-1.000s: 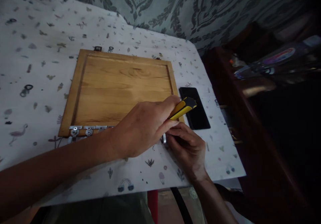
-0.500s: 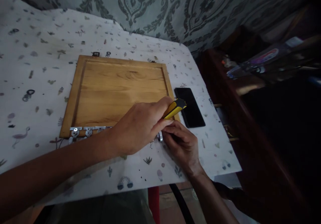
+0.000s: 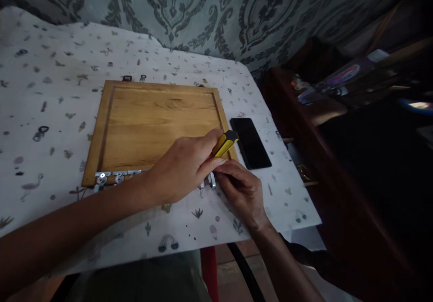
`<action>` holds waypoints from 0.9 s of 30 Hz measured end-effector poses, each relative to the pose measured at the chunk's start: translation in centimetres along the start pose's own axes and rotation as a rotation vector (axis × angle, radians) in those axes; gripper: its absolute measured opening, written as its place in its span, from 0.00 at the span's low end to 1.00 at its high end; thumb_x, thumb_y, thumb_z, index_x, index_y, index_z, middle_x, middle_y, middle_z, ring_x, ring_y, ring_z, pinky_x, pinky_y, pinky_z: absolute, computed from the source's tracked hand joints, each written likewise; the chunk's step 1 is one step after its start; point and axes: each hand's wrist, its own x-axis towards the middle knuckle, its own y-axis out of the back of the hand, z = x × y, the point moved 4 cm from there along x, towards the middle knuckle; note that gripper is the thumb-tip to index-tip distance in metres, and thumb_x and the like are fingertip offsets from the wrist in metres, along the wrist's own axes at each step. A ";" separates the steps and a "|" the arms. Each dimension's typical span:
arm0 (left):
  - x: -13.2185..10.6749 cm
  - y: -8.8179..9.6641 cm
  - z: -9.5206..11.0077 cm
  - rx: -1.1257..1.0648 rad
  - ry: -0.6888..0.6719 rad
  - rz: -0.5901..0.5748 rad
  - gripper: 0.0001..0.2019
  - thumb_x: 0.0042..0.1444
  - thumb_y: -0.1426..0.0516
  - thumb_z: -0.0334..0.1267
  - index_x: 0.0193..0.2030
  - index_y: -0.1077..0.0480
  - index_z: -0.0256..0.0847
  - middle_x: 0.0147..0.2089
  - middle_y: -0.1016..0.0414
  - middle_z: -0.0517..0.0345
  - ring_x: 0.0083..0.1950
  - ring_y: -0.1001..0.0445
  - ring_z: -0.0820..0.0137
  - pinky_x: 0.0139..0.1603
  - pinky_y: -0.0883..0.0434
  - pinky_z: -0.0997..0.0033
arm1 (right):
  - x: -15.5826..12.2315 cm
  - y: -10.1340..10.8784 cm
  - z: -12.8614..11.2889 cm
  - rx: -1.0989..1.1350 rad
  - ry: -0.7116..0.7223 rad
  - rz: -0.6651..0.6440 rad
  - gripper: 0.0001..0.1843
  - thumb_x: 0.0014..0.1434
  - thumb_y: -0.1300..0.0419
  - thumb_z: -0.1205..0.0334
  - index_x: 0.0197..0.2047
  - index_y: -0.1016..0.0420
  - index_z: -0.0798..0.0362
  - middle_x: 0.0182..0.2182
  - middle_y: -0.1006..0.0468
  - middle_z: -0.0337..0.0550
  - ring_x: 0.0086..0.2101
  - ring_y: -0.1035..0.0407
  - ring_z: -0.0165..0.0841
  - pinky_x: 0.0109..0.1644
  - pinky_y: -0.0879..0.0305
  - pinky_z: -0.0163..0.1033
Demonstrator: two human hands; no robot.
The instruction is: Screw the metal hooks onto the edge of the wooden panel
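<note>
My left hand (image 3: 181, 169) is closed around the yellow and black handle of a screwdriver (image 3: 224, 145), which slants over the near right corner of a framed wooden panel (image 3: 162, 121). The screwdriver's shaft and tip are hidden behind the fingers. My right hand (image 3: 241, 193) is pinched together just below the handle, at that same corner; what its fingertips hold is hidden. Along the panel's near edge runs a silvery metal strip with round fittings (image 3: 119, 177), partly covered by my left forearm. A curved metal piece (image 3: 211, 180) sticks out between the hands.
A black phone (image 3: 251, 143) lies right of the panel on the patterned white tablecloth (image 3: 61, 126). Patterned wall covering (image 3: 189, 13) rises behind. Dark red wooden furniture (image 3: 338, 189) stands at the right, with a clear plastic bottle (image 3: 341, 77) on it.
The view has shifted slightly, moving the scene a little left. Both hands keep the same hold at the panel's corner, and the screwdriver handle looks slightly turned.
</note>
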 end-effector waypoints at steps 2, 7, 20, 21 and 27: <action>0.0 0.1 0.0 -0.016 -0.006 0.004 0.06 0.64 0.43 0.29 0.39 0.38 0.41 0.31 0.28 0.65 0.30 0.28 0.74 0.32 0.36 0.74 | -0.1 0.0 0.1 -0.005 -0.018 0.001 0.10 0.65 0.37 0.69 0.41 0.14 0.48 0.35 0.15 0.43 0.36 0.20 0.33 0.40 0.23 0.38; -0.1 0.1 -0.1 -0.032 -0.028 0.008 0.06 0.64 0.43 0.31 0.39 0.38 0.42 0.32 0.28 0.64 0.31 0.27 0.73 0.34 0.34 0.73 | -0.1 0.5 -0.6 0.009 -0.027 0.112 0.10 0.67 0.38 0.64 0.45 0.14 0.47 0.36 0.15 0.43 0.35 0.21 0.35 0.38 0.23 0.40; -0.3 -0.1 0.3 0.065 -0.043 0.016 0.08 0.66 0.47 0.37 0.44 0.30 0.36 0.37 0.24 0.54 0.40 0.23 0.66 0.43 0.26 0.65 | 6.9 -0.7 -11.8 0.268 0.122 0.028 0.17 0.71 0.42 0.47 0.56 0.23 0.45 0.44 0.17 0.42 0.45 0.21 0.36 0.51 0.22 0.44; -0.3 -0.1 0.2 0.075 -0.046 0.039 0.09 0.66 0.46 0.38 0.45 0.30 0.35 0.39 0.24 0.52 0.42 0.23 0.64 0.44 0.25 0.64 | 7.3 -1.2 -11.9 0.311 0.110 -0.008 0.15 0.72 0.43 0.48 0.49 0.20 0.47 0.37 0.18 0.41 0.38 0.21 0.34 0.45 0.22 0.41; -0.1 -0.5 -0.9 0.140 -0.018 0.032 0.08 0.64 0.45 0.37 0.35 0.30 0.37 0.30 0.27 0.58 0.33 0.26 0.70 0.37 0.29 0.69 | 8.4 -2.1 -10.8 0.339 0.149 0.003 0.22 0.71 0.41 0.49 0.27 0.25 0.50 0.22 0.30 0.36 0.26 0.31 0.29 0.31 0.31 0.35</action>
